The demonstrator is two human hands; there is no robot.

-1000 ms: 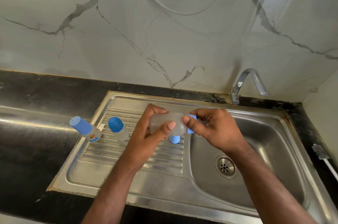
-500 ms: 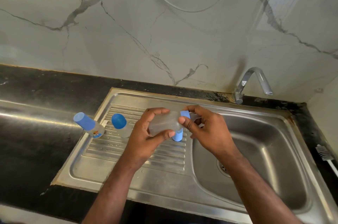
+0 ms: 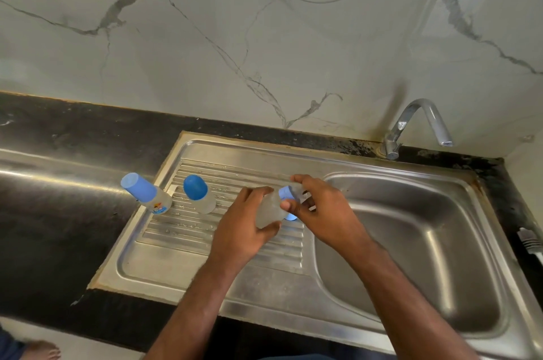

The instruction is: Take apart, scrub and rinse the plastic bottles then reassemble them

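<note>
While the left hand (image 3: 241, 230) grips a cloudy clear bottle (image 3: 269, 209), the right hand (image 3: 320, 212) pinches its blue collar (image 3: 284, 192) at 1 o'clock.

A chrome tap (image 3: 417, 124) rises behind the steel sink (image 3: 411, 242), against a marble wall (image 3: 264, 51).

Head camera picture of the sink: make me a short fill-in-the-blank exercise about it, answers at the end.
1. The left hand grips a clear plastic ____.
2. The right hand pinches the blue collar at that bottle's ____.
3. Two capped bottles stand on the ribbed ____ left of the basin.
4. The tap is ____; no water flows.

Answers: bottle; neck; drainboard; off
</note>
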